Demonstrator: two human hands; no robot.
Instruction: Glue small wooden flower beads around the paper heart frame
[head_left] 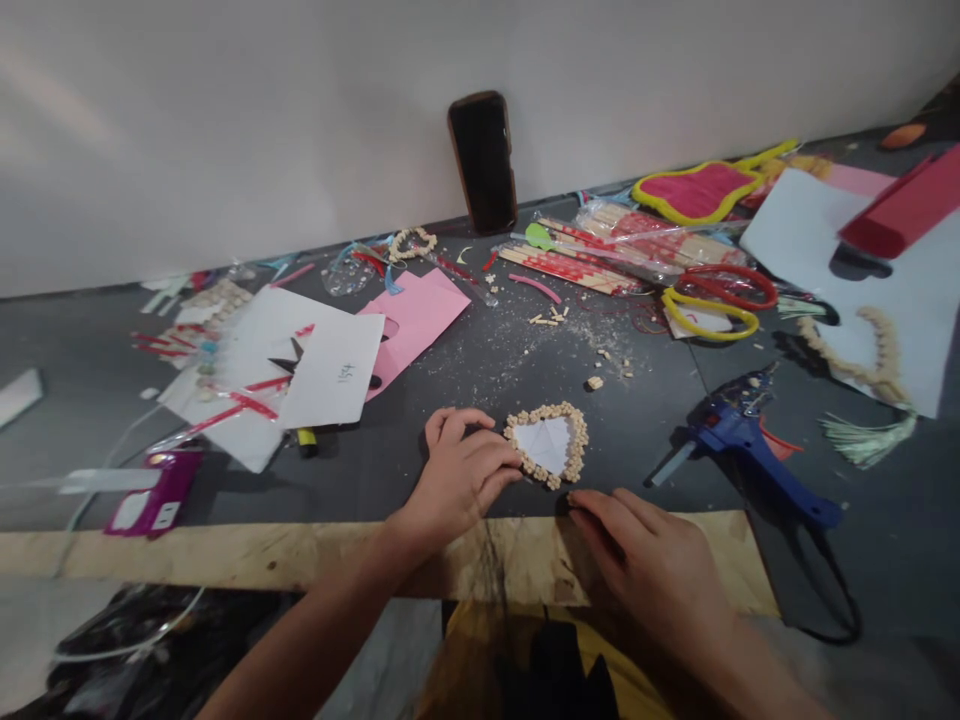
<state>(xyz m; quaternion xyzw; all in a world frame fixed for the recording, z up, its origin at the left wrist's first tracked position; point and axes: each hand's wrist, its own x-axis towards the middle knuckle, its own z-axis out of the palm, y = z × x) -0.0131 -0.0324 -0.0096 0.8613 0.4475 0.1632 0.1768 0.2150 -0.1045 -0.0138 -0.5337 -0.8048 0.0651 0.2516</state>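
A small heart-shaped frame (pixel 580 462), edged with short pale wooden stick pieces around white paper, lies near the front of the dark table. My left hand (pixel 466 468) grips its left edge between thumb and fingers. Just below and right of the frame, my right hand (pixel 637 535) has thumb and index finger pressed together. A tiny bit seems to sit at those fingertips, too small to name. Farther right, a blue glue gun (pixel 739 440) lies on its side. Behind the frame are loose stick pieces (pixel 594 383) and pale dust.
A phone (pixel 484 165) leans against the wall. Bundled sticks (pixel 566 265), scissors with yellow and red handles (pixel 712 315), and a tasselled stick outline (pixel 862 365) lie right. White paper (pixel 341 375), pink paper (pixel 427 310) and a purple box (pixel 154 492) are left. A cord trails off the glue gun.
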